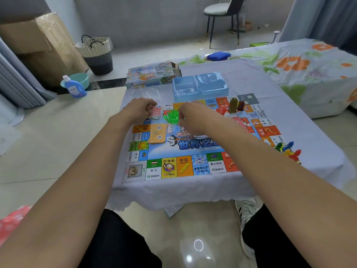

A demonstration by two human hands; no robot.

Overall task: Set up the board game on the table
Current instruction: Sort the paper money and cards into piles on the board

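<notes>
Both hands are working over the colourful printed game board [185, 147]: left hand [140, 109] pinching pink paper cards [155, 113], right hand [190, 118] pinching translucent green plastic pieces [171, 118] lying between them, touching my right fingertips.

We see a printed board [185, 163] with a smooth, slightly glossy paper face, lying on a matt pale cloth [270, 89] over the table. The tray [199, 86] looks like thin, shiny, translucent blue plastic. The green pieces [171, 117] are clear glossy plastic, and so are the coloured pawns [288, 150]. The game box [150, 75] is printed cardboard. The floor [58, 132] is polished tile that mirrors a lamp. The big carton [38, 43] is dull brown cardboard.
</notes>
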